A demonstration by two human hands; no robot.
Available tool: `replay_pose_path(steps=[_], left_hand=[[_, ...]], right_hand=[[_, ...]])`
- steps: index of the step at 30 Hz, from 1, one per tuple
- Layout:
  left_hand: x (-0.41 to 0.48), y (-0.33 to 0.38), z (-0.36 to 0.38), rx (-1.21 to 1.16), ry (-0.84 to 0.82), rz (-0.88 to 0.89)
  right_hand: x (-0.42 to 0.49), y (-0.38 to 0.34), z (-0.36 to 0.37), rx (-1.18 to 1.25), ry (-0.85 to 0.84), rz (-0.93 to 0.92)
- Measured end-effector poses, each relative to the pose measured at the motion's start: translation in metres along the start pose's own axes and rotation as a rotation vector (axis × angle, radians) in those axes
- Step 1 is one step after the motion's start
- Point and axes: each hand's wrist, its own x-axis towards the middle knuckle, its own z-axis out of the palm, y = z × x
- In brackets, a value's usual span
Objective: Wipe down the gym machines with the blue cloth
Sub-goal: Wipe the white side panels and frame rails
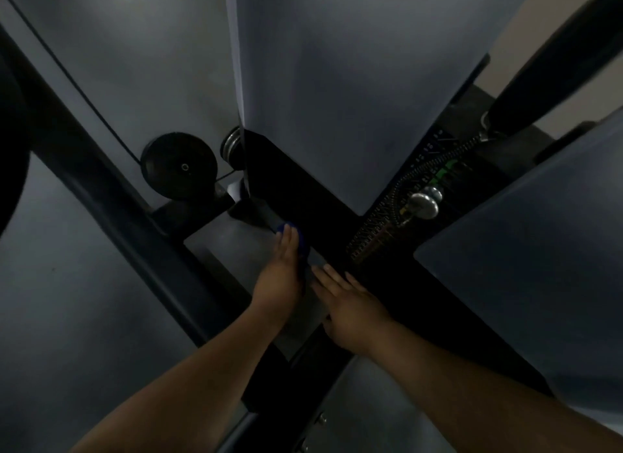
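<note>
Blue cloth [302, 243]: bunched, deep blue, mostly hidden under left hand [281, 279], whose straight fingers press it against the black machine frame [330, 216]. Right hand [350, 304] lies flat beside it, fingers extended.

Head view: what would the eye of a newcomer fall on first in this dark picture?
First the two hands at the centre: the left hand presses a blue cloth onto the dark machine frame, and the right hand lies flat just beside it. Next, the shiny metal knob by the weight stack to the right, and the black pulley wheel to the left.
</note>
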Motion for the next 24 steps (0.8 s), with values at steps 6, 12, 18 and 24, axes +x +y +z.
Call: replay_pose_path(steps=[6, 12, 18, 24], left_hand=[[-0.027, 0.039, 0.030, -0.003, -0.030, -0.035], [-0.046, 0.014, 0.041, 0.077, -0.152, 0.178], [-0.062, 0.040, 0.065, 0.132, -0.198, 0.270], [-0.046, 0.030, 0.053, 0.123, -0.187, 0.249]], right_hand=[[-0.030, 0.011, 0.018, 0.088, 0.034, 0.022], [-0.066, 0.017, 0.034, 0.093, 0.052, 0.052], [-0.087, 0.026, 0.052, 0.090, 0.062, 0.103], [-0.117, 0.032, 0.051, 0.129, 0.067, 0.133]])
